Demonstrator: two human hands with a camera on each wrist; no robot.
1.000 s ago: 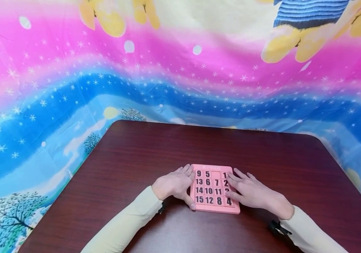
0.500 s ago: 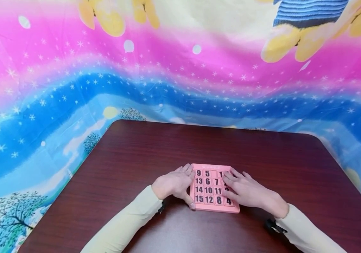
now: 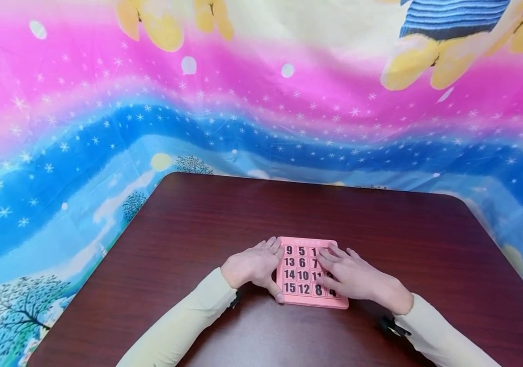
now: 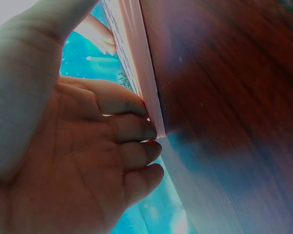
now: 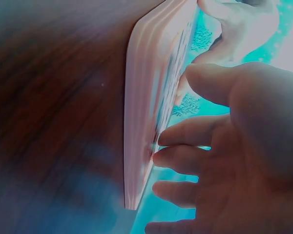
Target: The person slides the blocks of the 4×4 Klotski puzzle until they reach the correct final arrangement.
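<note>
A pink number sliding puzzle point(image 3: 296, 299) lies flat on the table, its tiles printed with black numbers. Along its left edge rests my left hand point(image 3: 254, 266), the thumb at the near corner and the fingers by the far corner. In the left wrist view those fingers point(image 4: 134, 127) touch the puzzle's side. My right hand point(image 3: 358, 275) reaches over the right side, with extended fingertips on the tiles near the 1 tile point(image 3: 314, 252). The top row reads 9, 5, 1 from the left. Right fingers hide the top right slot and part of the right column.
The dark brown wooden table point(image 3: 206, 214) extends around the puzzle. A colourful cloth point(image 3: 261, 112) with snowflakes and cartoon figures hangs behind it. A black strap point(image 3: 394, 326) shows at the right wrist, below the sleeve.
My right hand has moved left over the puzzle. The 1 tile has slid left into the gap beside the 5. My left hand has stayed at the left edge.
</note>
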